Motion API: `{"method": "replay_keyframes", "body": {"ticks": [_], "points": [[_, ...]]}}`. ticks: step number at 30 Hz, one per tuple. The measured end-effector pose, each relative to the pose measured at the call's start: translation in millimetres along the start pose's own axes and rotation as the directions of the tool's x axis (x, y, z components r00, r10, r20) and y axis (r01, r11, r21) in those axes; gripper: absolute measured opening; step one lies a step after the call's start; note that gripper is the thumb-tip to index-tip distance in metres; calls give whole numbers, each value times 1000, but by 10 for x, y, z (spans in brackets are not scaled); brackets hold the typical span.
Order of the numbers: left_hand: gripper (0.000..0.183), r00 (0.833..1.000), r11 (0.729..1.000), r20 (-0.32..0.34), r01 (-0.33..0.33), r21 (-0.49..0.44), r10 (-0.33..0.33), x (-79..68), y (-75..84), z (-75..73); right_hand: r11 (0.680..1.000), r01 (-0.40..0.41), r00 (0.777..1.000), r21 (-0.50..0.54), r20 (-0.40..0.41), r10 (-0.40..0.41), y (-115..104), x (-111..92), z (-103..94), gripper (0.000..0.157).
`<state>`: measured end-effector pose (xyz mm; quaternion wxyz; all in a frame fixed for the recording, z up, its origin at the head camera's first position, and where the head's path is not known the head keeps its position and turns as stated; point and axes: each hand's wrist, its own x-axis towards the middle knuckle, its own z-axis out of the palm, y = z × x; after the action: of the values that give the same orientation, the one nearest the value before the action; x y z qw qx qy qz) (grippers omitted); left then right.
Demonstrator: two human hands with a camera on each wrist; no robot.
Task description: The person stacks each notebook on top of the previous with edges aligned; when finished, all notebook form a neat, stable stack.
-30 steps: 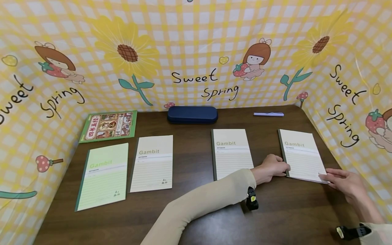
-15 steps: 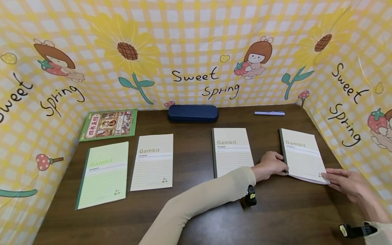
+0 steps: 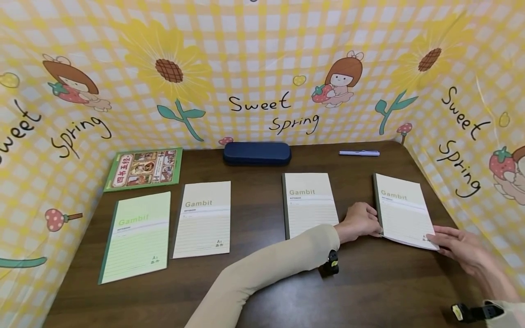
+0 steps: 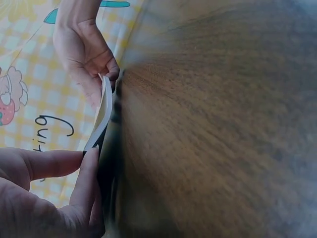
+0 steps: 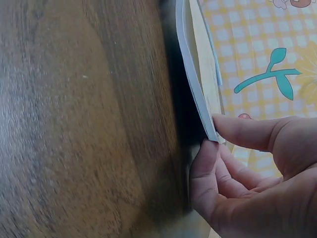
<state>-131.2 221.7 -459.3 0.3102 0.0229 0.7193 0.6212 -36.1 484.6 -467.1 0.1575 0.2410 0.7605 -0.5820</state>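
A cream notebook marked Gambit, with a dark spine, is at the right of the table, its near edge lifted and bowed. My left hand pinches its near left corner by the spine between thumb and fingers. At the near right corner, my right hand pinches the cover, thumb on top. In the left wrist view the notebook shows edge-on, sagging between both hands. From the right wrist, the thumb and fingers close on the corner of the notebook. Left of it lies a second cream notebook, partly hidden by my left sleeve.
Further left lie another cream notebook and a green notebook. Behind them is a green-bordered picture book. A navy case and a lilac pen lie along the back edge. Checked cloth walls the brown table.
The notebook's near edge has risen off the table and bowed, with both hands keeping hold of its near corners. The other things stay where they were.
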Motion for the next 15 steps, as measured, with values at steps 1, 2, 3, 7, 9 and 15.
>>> {"method": "replay_keyframes", "body": {"ticks": [1, 2, 3, 7, 9, 15], "points": [[35, 1000, 1000, 1, -7, 19, 7, -8, 1, -10, 1000, 6, 1000, 6, 0, -6, 2, -4, 10, 30], [35, 1000, 999, 2, -15, 34, 15, -18, 6, -22, 1000, 14, 1000, 9, -1, -14, 3, -6, 21, 29], [34, 1000, 999, 1, -24, 46, 24, -22, 8, -33, 1000, 24, 1000, 7, -2, -24, 0, -9, 32, 28], [34, 998, 993, 0, -66, 101, 67, -48, 25, -91, 998, 59, 998, -22, -23, -59, -18, -24, 76, 22], [35, 996, 986, -1, -87, 140, 88, -60, 25, -119, 996, 74, 996, -41, -38, -75, -33, -34, 95, 20], [39, 991, 961, -1, -129, 246, 133, -120, 12, -212, 993, 82, 993, -83, -83, -88, -110, -75, 163, 15]]}}
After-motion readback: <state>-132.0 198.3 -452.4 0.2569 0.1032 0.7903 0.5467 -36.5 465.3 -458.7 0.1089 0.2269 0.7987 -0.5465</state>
